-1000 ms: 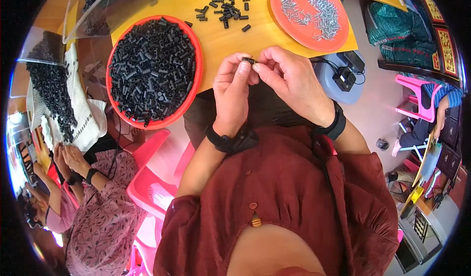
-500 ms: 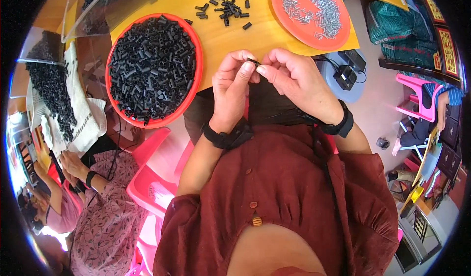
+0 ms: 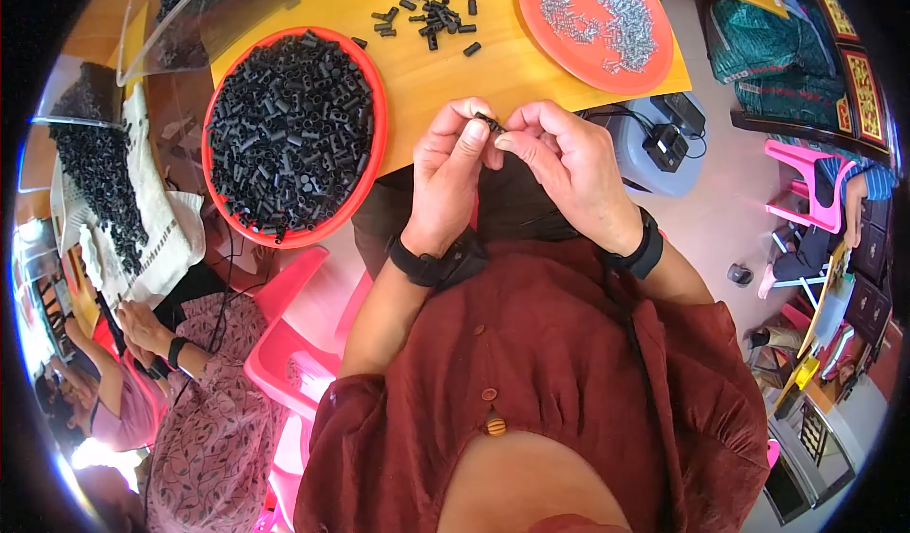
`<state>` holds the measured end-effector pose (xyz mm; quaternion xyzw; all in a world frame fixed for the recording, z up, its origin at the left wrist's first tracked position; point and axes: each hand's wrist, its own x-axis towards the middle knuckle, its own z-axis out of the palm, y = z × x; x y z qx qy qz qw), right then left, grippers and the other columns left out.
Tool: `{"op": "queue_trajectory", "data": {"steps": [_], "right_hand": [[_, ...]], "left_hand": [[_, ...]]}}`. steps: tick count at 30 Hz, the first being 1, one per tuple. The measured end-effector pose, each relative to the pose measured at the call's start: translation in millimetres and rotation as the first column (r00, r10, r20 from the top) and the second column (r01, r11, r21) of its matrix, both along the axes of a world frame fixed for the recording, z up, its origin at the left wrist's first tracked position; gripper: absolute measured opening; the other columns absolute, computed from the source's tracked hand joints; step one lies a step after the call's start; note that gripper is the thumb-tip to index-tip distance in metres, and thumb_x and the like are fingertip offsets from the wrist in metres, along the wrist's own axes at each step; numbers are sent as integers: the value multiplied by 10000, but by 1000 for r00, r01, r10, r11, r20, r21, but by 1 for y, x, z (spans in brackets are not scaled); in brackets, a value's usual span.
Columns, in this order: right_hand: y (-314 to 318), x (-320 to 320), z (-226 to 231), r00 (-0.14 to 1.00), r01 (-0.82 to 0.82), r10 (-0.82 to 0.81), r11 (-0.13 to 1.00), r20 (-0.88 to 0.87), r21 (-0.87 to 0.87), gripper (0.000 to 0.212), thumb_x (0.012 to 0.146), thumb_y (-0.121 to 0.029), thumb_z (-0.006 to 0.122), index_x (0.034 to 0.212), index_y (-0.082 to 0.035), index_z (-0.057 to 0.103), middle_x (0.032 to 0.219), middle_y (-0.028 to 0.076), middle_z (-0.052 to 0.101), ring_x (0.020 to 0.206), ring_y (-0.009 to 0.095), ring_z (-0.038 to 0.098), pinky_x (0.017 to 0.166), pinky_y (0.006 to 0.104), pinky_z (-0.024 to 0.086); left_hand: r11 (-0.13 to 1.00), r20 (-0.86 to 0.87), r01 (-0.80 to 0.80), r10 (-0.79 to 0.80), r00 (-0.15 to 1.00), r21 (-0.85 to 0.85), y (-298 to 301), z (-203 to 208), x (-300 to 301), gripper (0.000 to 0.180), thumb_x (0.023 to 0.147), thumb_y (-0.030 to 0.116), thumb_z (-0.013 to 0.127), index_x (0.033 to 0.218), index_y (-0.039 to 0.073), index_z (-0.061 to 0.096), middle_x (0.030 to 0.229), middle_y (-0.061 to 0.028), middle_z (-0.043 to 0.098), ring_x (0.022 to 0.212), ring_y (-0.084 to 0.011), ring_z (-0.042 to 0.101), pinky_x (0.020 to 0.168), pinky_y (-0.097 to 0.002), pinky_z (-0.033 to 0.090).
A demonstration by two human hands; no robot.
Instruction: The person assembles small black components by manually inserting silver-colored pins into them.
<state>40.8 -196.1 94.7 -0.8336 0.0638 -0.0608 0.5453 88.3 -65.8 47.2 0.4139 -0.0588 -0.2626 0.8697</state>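
Note:
A small black plastic tube-shaped piece [image 3: 487,119] is held up between my two hands, over the table's near edge. My left hand [image 3: 443,182] pinches it between thumb and fingertips. My right hand [image 3: 578,173] is closed too, its thumb and forefinger meeting at the right-hand end of the piece; whether a smaller part sits in that pinch is hidden. Left of my hands, a red round tray [image 3: 384,154] is heaped with black plastic pieces [image 3: 284,130]. Beyond my hands lies a loose cluster of the same pieces [image 3: 434,17].
An orange-red plate [image 3: 621,80] of small silvery metal parts [image 3: 630,26] stands at the yellow table's [image 3: 417,78] far right. Black power adapters [image 3: 666,144] rest on a blue-grey stool [image 3: 633,159]. At left, another person's hands [image 3: 142,329] work near a pink chair [image 3: 294,343].
My right wrist has dropped slightly and drawn inward, and a bit more of the black piece shows between my fingertips. Both hands still hold it in nearly the same place.

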Motion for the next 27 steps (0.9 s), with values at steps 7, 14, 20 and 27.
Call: {"op": "queue_trajectory", "data": {"steps": [7, 14, 20, 27], "right_hand": [[-1, 3, -4, 984, -23, 52, 985, 170, -171, 152, 822, -105, 624, 896, 5, 549, 754, 131, 595, 621, 235, 604, 547, 309, 473], [1, 3, -5, 985, -4, 21, 995, 170, -99, 137, 816, -72, 638, 892, 10, 558, 748, 82, 584, 585, 134, 543, 522, 247, 427], [0, 2, -7, 968, 26, 37, 970, 249, -244, 138, 805, -52, 605, 913, 1, 537, 782, 136, 578, 654, 277, 593, 561, 330, 475], [0, 5, -6, 970, 9, 57, 963, 235, -268, 131, 796, -43, 641, 896, 9, 574, 757, 99, 594, 598, 168, 586, 535, 257, 466]], "left_hand": [[998, -106, -14, 8, 994, -61, -1, -1, -1, 118, 922, 127, 493, 1009, 59, 536, 783, 20, 526, 655, -70, 462, 615, -198, 383], [990, -193, -7, -20, 981, -140, -1, -5, -1, 121, 921, 141, 500, 1009, 65, 536, 782, 15, 531, 658, -74, 453, 611, -199, 376], [992, -157, -26, 6, 988, -122, -2, -7, 2, 120, 921, 157, 504, 995, 71, 543, 772, 17, 524, 656, -80, 449, 607, -204, 370], [998, -154, -50, 42, 987, -48, -2, -6, 0, 111, 913, 151, 523, 992, 76, 548, 750, 27, 528, 645, -71, 457, 595, -199, 367]]}}
